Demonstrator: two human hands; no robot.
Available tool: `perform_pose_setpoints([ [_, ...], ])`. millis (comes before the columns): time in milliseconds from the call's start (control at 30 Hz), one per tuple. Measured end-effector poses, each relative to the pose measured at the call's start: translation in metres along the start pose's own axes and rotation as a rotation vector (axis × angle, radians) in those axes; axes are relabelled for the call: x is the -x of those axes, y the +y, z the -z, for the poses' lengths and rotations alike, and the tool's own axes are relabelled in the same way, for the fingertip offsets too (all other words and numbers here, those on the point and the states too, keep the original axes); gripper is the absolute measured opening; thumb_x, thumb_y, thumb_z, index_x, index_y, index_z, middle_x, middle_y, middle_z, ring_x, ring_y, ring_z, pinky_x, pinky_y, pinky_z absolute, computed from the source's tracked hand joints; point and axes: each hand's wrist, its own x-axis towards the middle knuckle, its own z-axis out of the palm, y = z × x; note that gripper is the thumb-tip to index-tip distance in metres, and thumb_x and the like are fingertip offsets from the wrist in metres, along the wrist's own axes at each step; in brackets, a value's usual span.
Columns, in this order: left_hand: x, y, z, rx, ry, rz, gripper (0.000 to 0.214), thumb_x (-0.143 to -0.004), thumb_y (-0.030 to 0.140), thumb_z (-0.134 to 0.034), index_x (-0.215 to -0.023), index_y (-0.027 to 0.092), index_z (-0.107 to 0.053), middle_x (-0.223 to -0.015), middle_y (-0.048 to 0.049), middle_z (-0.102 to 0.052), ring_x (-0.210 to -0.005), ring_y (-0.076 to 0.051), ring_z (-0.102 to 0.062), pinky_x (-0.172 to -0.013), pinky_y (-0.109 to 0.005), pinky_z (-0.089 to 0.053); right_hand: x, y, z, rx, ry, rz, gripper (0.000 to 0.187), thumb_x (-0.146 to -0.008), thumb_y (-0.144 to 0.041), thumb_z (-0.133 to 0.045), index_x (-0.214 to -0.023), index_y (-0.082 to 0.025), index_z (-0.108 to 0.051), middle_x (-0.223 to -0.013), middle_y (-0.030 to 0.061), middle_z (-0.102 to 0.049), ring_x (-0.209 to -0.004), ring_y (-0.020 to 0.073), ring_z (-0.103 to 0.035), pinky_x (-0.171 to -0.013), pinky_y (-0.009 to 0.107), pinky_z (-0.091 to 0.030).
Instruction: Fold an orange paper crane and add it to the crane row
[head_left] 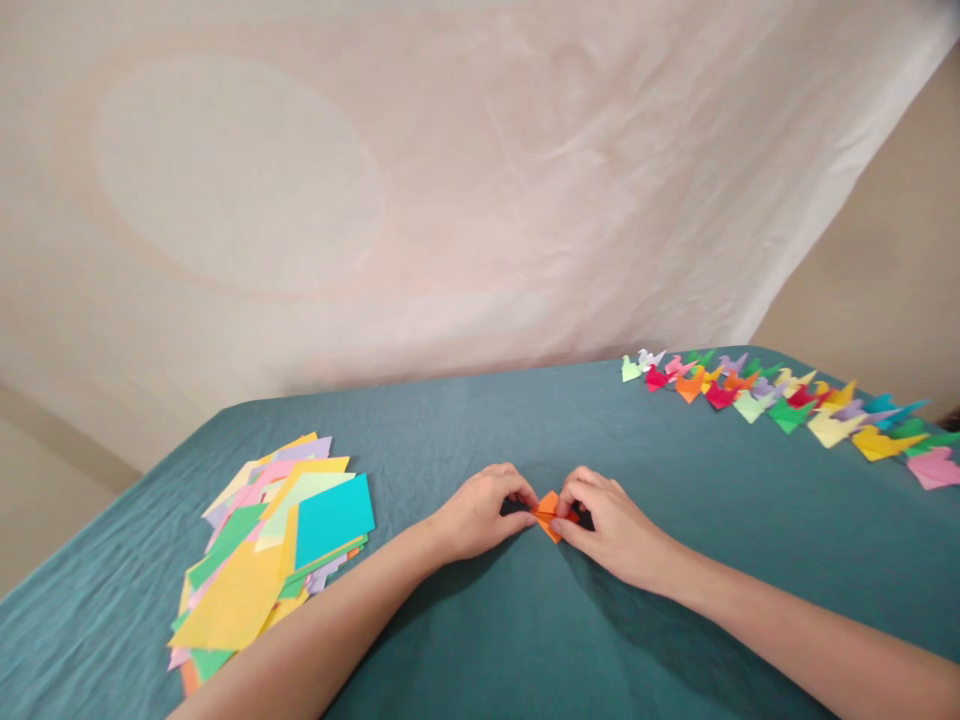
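A small piece of folded orange origami paper [548, 507] is held between my two hands, just above the middle of the table. My left hand [487, 512] pinches its left corner between thumb and fingers. On the other side, my right hand [606, 520] grips the right part, with thumb in front and fingers curled behind. The paper has several creased flaps, and its right end is partly hidden by my right fingers.
To the left lies a loose heap of coloured paper sheets [240, 590], with a blue sheet [334, 520] on top. Rows of folded paper birds [754, 403] in many colours stand at the back right. A dark green cloth [465, 650] covers the table; a pale sheet [480, 180] hangs behind.
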Motion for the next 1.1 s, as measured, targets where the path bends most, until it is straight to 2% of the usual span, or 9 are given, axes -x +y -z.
perform_pose_setpoints([
  [533,0.0023,0.0015,0.0024,0.051,-0.045,-0.047,0.015,-0.083,0.019,-0.056,-0.095,0.018,-0.066,-0.09,-0.0036,-0.059,-0.084,-0.014,-0.056,-0.079,-0.023,-0.043,-0.0002,0.0068,0.0049,-0.088,-0.042,0.042,0.008,-0.08,-0.02,-0.058,-0.072,-0.019,-0.056,-0.083,0.0006,-0.056,-0.075,0.0145,-0.053,-0.071,0.028,-0.039],
  [700,0.0021,0.0009,0.0049,0.043,-0.073,-0.057,0.014,-0.083,0.017,-0.056,-0.092,0.018,-0.068,-0.088,-0.0034,-0.06,-0.085,-0.014,-0.057,-0.081,-0.023,-0.043,0.0004,0.0052,0.006,-0.086,-0.042,0.053,0.011,-0.08,-0.017,-0.056,-0.069,-0.019,-0.054,-0.082,0.0005,-0.056,-0.076,0.0147,-0.053,-0.071,0.028,-0.039],
  [1100,0.0014,0.0004,0.0018,0.058,-0.052,-0.003,0.011,-0.08,0.014,-0.058,-0.084,0.016,-0.068,-0.084,-0.0023,-0.06,-0.081,-0.012,-0.057,-0.078,-0.021,-0.043,-0.0007,0.0038,0.002,-0.066,0.011,0.03,0.011,-0.079,-0.015,-0.056,-0.069,-0.019,-0.053,-0.081,0.0002,-0.056,-0.075,0.0143,-0.054,-0.071,0.029,-0.038],
])
